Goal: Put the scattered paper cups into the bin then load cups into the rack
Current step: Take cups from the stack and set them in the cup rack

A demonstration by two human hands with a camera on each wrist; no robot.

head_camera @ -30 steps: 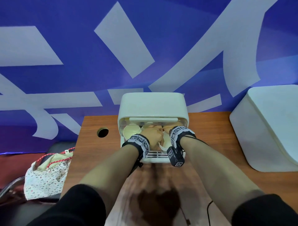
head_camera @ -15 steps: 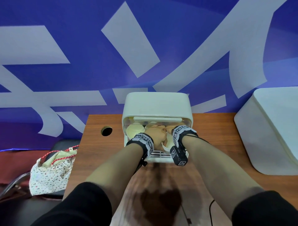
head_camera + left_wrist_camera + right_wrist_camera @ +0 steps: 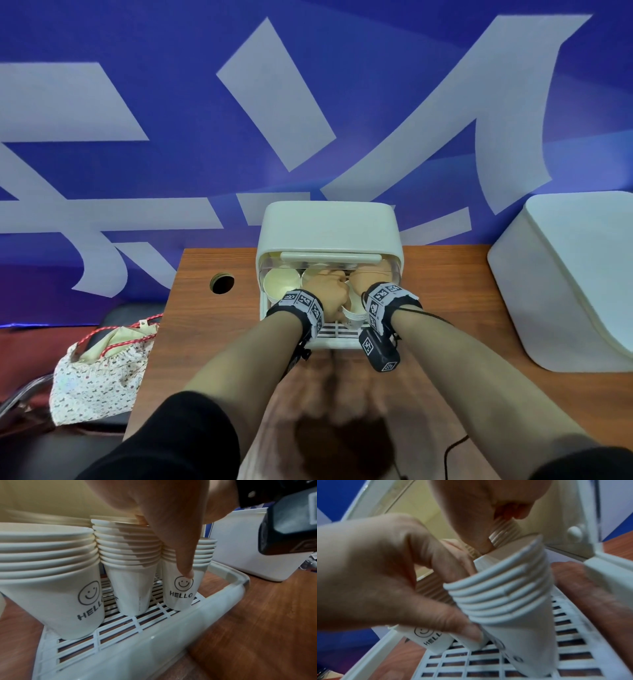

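With my left hand (image 3: 327, 291) and right hand (image 3: 368, 286) both gripping the tilted stack of cups (image 3: 505, 599) in the rack (image 3: 154, 635), I judge its lean could topple the neighbouring stack (image 3: 130, 563) on its left.

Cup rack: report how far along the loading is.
Done: two cup stacks stand on the rack grid. In hand: both the left hand and right hand hold a third stack, still tilted. Left: standing it upright. No loose cups show on the table.

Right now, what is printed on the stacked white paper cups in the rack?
A black smiley face above the word HELLO on the white paper cups, clearest in the left wrist view.
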